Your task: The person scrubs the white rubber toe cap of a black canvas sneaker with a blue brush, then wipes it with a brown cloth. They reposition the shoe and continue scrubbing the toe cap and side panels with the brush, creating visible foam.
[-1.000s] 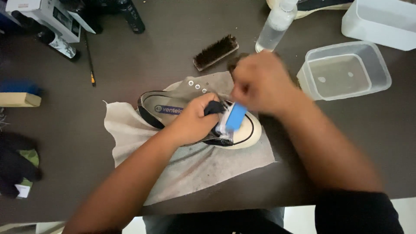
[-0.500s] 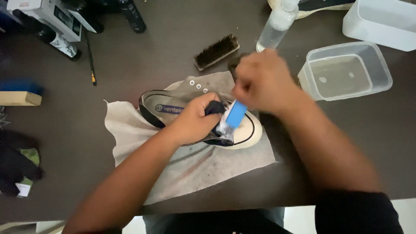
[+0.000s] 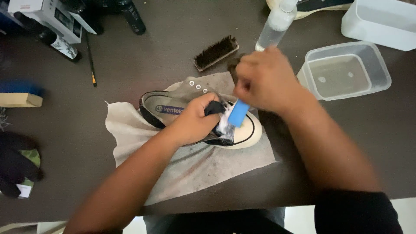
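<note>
Sneaker (image 3: pixel 242 130) | left hand (image 3: pixel 193 121) clamps it | right hand (image 3: pixel 264 80) fisted on blue brush (image 3: pixel 238 113)

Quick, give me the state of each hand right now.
Left hand: closed, gripping the sneaker at its black upper.
Right hand: closed around a blue brush, bristles on the sneaker.

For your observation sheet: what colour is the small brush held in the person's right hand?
Blue: the small plastic brush in the right hand shows best in the head view.
</note>
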